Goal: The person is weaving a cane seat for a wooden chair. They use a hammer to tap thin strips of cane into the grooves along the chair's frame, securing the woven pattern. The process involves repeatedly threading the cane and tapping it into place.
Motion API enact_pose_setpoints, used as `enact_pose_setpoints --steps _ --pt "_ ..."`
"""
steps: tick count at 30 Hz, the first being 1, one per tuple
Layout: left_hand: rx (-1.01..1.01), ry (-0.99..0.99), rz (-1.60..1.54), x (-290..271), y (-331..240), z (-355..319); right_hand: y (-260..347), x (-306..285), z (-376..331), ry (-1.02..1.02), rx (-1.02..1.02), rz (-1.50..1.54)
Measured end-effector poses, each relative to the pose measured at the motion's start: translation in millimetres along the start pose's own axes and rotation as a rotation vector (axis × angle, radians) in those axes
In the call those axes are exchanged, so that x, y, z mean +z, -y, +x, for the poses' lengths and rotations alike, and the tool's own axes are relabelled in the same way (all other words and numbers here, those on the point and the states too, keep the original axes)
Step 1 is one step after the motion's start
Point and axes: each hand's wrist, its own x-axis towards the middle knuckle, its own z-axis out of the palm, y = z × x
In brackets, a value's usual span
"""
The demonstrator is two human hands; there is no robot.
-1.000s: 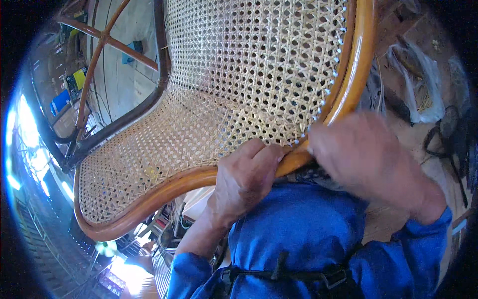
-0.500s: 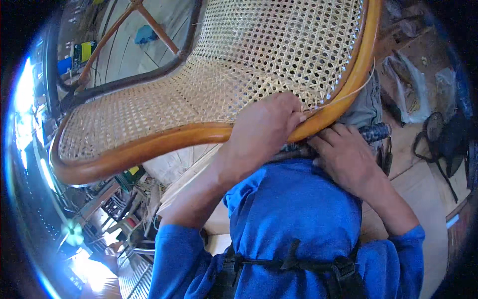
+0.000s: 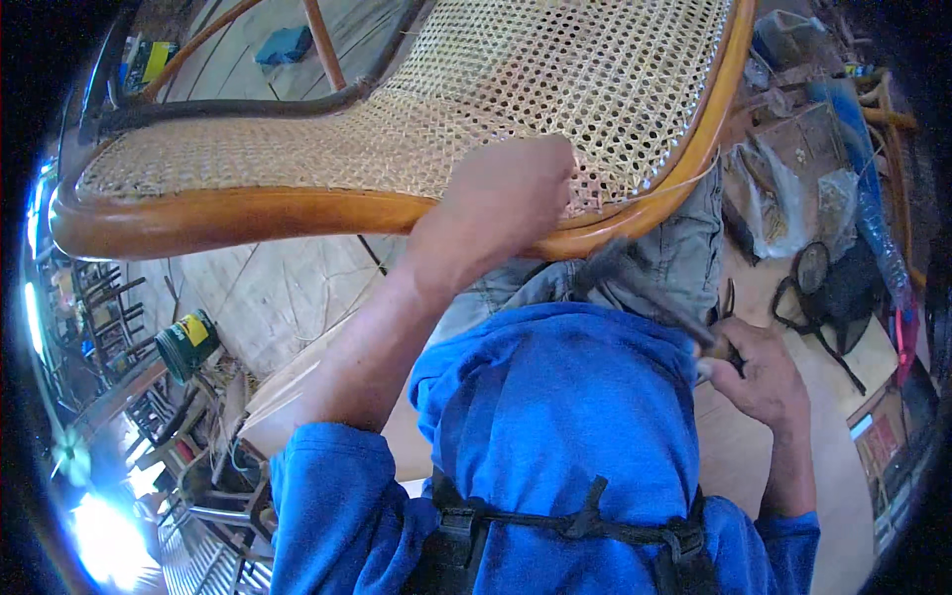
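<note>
A bent wooden chair frame [image 3: 228, 216], orange-brown and glossy, lies across my lap with woven cane mesh [image 3: 605, 74] stretched inside it. My left hand [image 3: 508, 183] is closed at the near edge of the mesh, over the front rail; its fingertips and anything in them are hidden. A loose pale cane strand [image 3: 679, 186] follows the frame's curve on the right toward that hand. Lower right, apart from the chair, my right hand [image 3: 762, 375] grips the end of a dark hammer [image 3: 664, 302]. Motion blurs the hammer; its head is close to the rail.
A dark green bucket [image 3: 188, 345] with a yellow label stands on the left, near stacked chair parts. Clear plastic bags [image 3: 778, 213] and a black strapped item [image 3: 843, 302] lie on the right. A blue cloth [image 3: 283, 47] is on the floor beyond the frame.
My right hand has left the spot under the rail and moved right and nearer to me, now with the hammer in it. The left hand stays at the mesh edge. My view has shifted.
</note>
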Motion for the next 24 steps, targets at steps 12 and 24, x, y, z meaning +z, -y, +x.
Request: enact_pose_setpoints --steps 12,24 --pt "-0.027 0.245 0.072 -3.6 8.4 19.7 18.7 28.6 4.3 -0.365 0.021 0.032" --pt "-0.049 0.382 0.093 -10.5 2.5 32.2 31.9 31.5 12.9 -0.321 -0.051 0.077"
